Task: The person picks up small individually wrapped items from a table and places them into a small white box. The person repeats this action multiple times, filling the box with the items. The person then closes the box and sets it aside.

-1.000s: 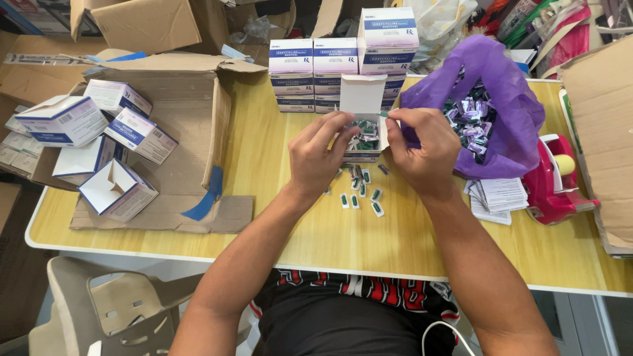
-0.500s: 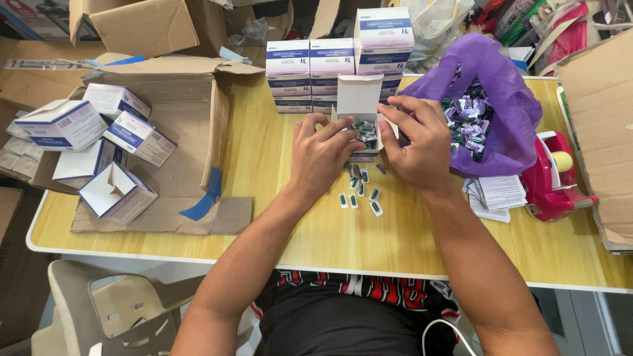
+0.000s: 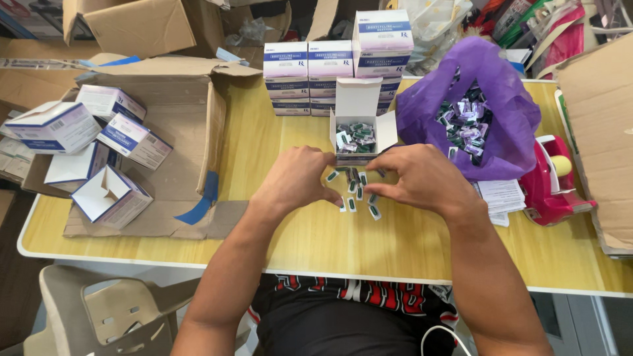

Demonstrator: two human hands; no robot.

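A person seated at a yellow table [image 3: 277, 237] works both hands over a scatter of small green-and-white packets [image 3: 356, 194] lying loose at the centre of the frame. The left hand [image 3: 297, 181] rests knuckles-up with its fingers curled down onto the packets; whether it grips one cannot be told. The right hand [image 3: 419, 178] mirrors it just to the right, fingers bent and tips pressed among the same packets, thumb and forefinger drawn close together. Directly above the hands stands a small open white box [image 3: 358, 128], its lid flap upright, already part-filled with more of the packets. Behind it, at upper centre, sealed white-and-purple boxes [image 3: 330, 66] are stacked in rows. To the right, a purple plastic bag [image 3: 488, 125] gapes open, holding a heap of packets. Below the bag lies a stack of folded white leaflets [image 3: 501, 196], and beside that, near the right edge, a red tape dispenser [image 3: 550, 184]. On the left of the frame a flattened brown cardboard carton [image 3: 171, 125] holds several empty open boxes [image 3: 99, 158] tumbled on their sides. A beige plastic chair [image 3: 105, 310] shows at lower left
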